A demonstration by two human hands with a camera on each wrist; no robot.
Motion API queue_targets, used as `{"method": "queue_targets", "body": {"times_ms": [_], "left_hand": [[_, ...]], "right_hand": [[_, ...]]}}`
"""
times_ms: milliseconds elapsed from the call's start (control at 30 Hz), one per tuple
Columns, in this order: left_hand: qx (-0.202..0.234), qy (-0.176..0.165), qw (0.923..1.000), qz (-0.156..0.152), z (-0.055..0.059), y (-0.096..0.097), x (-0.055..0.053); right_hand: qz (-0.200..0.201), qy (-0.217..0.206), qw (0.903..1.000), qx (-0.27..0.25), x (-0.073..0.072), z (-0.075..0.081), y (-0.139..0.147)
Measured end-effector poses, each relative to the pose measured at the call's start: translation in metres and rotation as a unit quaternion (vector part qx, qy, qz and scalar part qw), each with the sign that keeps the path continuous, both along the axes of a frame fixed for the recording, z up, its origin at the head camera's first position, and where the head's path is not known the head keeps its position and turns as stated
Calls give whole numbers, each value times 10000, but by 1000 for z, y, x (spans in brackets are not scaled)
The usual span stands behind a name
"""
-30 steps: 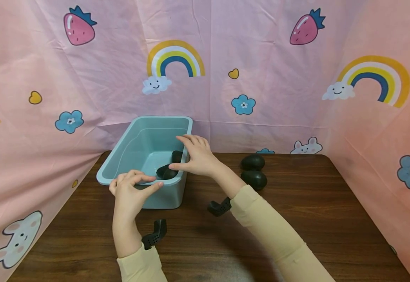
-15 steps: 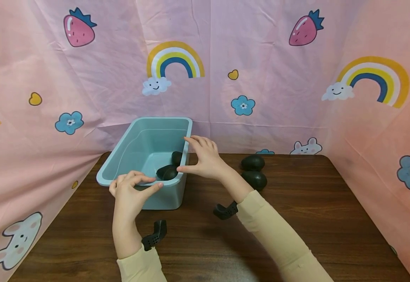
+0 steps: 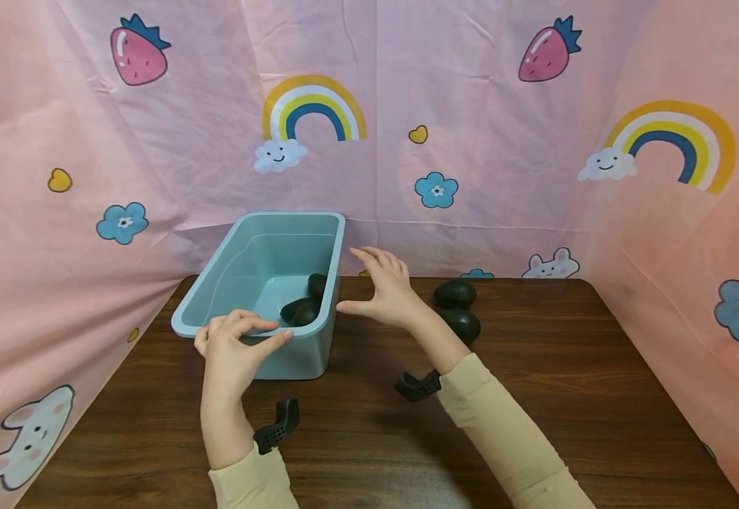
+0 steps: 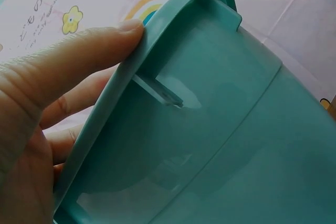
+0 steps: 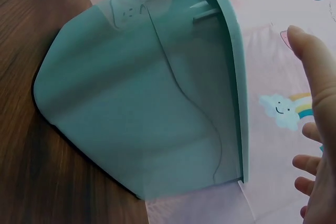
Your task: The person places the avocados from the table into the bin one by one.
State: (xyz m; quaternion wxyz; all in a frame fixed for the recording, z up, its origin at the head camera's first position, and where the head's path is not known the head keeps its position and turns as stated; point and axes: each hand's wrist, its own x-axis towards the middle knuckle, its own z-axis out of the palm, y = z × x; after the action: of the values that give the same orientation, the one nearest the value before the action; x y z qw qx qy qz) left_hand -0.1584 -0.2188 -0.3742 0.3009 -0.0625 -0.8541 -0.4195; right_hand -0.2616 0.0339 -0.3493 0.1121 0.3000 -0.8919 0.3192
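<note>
The bin [image 3: 299, 360] is gripped at its near rim by the left hand [image 3: 229, 345]; nothing is held by the right hand [image 3: 384, 286], fingers apart. With avocados inside [image 3: 302, 311], loading seems in hand; a reach toward the pair at right [image 3: 457, 297] seems called for.

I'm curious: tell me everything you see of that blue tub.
The blue tub is deep, open and plastic-looking, with rounded corners and small ribs under its rim. It stands upright on the brown table, dark oval objects inside toward the right. The left hand grips its near rim; the right hand is apart from it.
</note>
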Motion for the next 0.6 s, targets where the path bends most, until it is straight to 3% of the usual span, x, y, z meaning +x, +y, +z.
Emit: {"method": "queue_targets", "body": {"times_ms": [600], "left_hand": [[-14,-58,10000,6,-1,-1,1]], "right_hand": [[-291,13,9992,-268,5,-18,32]]}}
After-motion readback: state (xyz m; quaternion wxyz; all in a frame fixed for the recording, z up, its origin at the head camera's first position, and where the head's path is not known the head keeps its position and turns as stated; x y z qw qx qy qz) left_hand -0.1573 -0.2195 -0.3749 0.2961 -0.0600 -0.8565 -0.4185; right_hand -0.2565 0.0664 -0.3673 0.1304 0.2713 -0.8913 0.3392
